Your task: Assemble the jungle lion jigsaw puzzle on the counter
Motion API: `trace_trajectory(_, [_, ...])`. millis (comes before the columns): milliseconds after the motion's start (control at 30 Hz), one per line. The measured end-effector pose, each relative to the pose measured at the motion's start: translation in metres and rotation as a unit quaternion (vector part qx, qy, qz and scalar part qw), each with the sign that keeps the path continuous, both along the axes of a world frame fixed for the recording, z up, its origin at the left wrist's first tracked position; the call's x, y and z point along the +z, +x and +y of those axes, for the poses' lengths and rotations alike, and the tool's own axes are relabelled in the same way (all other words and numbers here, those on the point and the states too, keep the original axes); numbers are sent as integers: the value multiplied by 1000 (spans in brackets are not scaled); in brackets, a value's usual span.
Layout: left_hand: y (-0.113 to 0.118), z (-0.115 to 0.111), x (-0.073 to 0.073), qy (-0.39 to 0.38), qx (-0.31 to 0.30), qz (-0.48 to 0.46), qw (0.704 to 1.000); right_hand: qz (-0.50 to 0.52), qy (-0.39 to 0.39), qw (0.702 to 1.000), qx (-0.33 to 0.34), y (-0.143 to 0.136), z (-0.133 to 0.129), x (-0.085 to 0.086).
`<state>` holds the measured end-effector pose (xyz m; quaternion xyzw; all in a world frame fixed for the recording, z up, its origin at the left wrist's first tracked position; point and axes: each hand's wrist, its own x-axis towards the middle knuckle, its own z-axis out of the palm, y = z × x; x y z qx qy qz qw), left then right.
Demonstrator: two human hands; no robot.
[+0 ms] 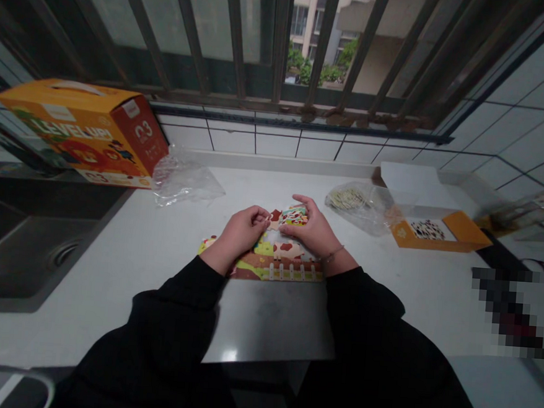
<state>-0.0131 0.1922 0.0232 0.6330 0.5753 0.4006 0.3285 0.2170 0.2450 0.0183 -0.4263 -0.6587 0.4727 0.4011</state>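
Note:
A partly assembled jigsaw puzzle point(290, 271) lies on the counter in front of me, showing a white fence, brown ground and a brown-patched animal. My left hand point(245, 228) is closed in a pinch above its upper left part, at the edge of a brown and beige puzzle piece point(275, 218). Between the thumb and fingers of my right hand point(314, 229) is a small stack of colourful puzzle pieces point(294, 215). Its index finger reaches over the top of the stack. My wrists and hands cover parts of the puzzle's left and right sides.
An orange box point(83, 138) stands at the back left, beside a crumpled clear plastic bag point(185, 179) and a sink point(40, 256). At right are a plastic bag with pieces point(351, 199) and an open orange box point(430, 240). A barred window runs behind the white counter point(144, 294).

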Motion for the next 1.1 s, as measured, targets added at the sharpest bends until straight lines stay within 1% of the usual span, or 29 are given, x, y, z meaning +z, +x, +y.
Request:
trace_trajectory(33, [1, 0, 0, -3, -19, -16, 1000, -36, 13, 999, 12, -3, 0, -1])
trace_trajectory(100, [2, 0, 0, 1, -50, -25, 998, -94, 51, 994, 16, -7, 0, -3])
trace_trajectory(200, [4, -1, 0, 18, -57, -6, 998, -113, 102, 988, 3, -11, 0, -4])
trace_trajectory(267, [5, 0, -1, 21, -60, 0, 998, -102, 93, 990, 4, -11, -3, -3])
trace_trajectory(367, [6, 2, -4, 12, -60, -21, 998, -79, 51, 995, 23, -11, -8, 1])
trace_trajectory(433, [6, 2, -5, 14, -43, -30, 999, -73, 67, 995, 15, -9, -9, 3])
trace_trajectory(467, [5, 2, -4, 23, -28, -22, 999, -73, 90, 993, -5, -8, -7, 3])
trace_trajectory(533, [4, 1, -1, 56, -3, 26, 998, -82, 138, 985, -55, -5, -2, 1])
trace_trajectory(600, [4, -1, 2, 85, -8, 90, 992, -108, 174, 976, -79, -1, 5, -3])
trace_trajectory(700, [5, -4, 5, 100, -45, 151, 982, -162, 208, 963, -48, 1, 10, -9])
trace_trajectory(767, [7, -5, 4, 100, -52, 167, 979, -181, 217, 959, -32, 1, 10, -11])
trace_trajectory(833, [8, -5, 3, 98, -51, 175, 978, -181, 212, 960, -25, 0, 9, -12])
trace_trajectory(933, [7, -6, 4, 97, -59, 183, 977, -169, 179, 969, -17, 0, 7, -9])
trace_trajectory(1000, [6, -9, 7, 100, -91, 212, 968, -152, 159, 975, -41, 2, 8, -7])
trace_trajectory(1033, [7, -12, 8, 98, -113, 234, 961, -138, 152, 976, -68, 3, 9, -6])
trace_trajectory(1100, [9, -19, 12, 91, -161, 277, 943, -101, 141, 974, -143, 7, 12, -4])
